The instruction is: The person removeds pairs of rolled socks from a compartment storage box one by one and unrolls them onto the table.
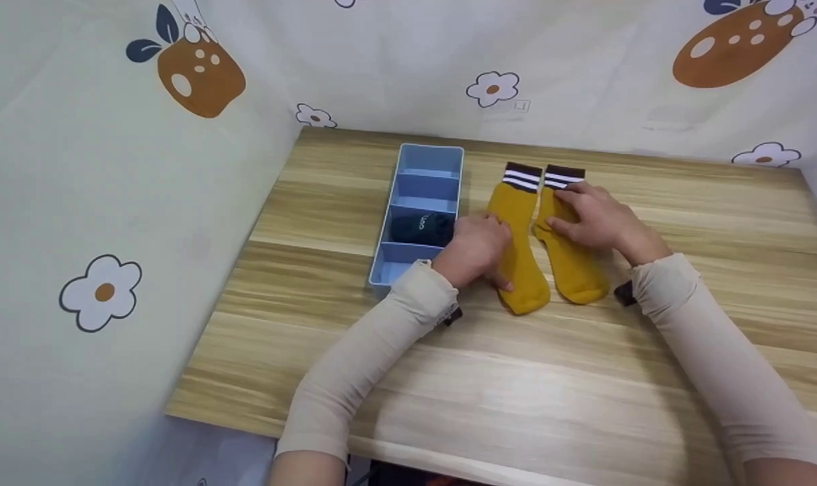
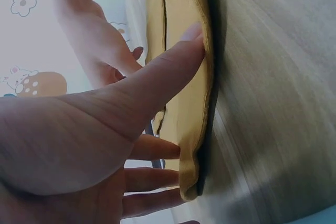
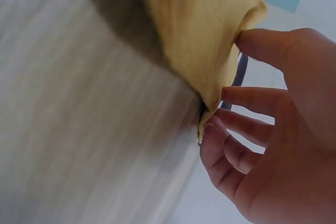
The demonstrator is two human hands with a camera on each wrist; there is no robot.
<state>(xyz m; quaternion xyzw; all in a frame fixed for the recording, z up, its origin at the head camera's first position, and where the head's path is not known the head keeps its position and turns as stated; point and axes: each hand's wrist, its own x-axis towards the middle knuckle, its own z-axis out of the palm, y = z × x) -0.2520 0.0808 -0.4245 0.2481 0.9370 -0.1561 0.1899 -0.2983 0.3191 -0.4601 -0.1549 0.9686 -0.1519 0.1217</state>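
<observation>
Two mustard-yellow socks with dark, white-striped cuffs lie side by side on the table, cuffs at the far end. My left hand rests along the edge of the left sock. In the left wrist view its thumb lies on the fabric, with the straight fingers touching the edge near the cuff. My right hand holds the right sock just below its cuff. The right wrist view shows the thumb and bent fingers against the yellow fabric, whose edge is slightly raised.
A long blue divided box stands left of the socks. A dark rolled bundle with pale lettering lies in one compartment. The wooden table meets a patterned wall covering at the back and left.
</observation>
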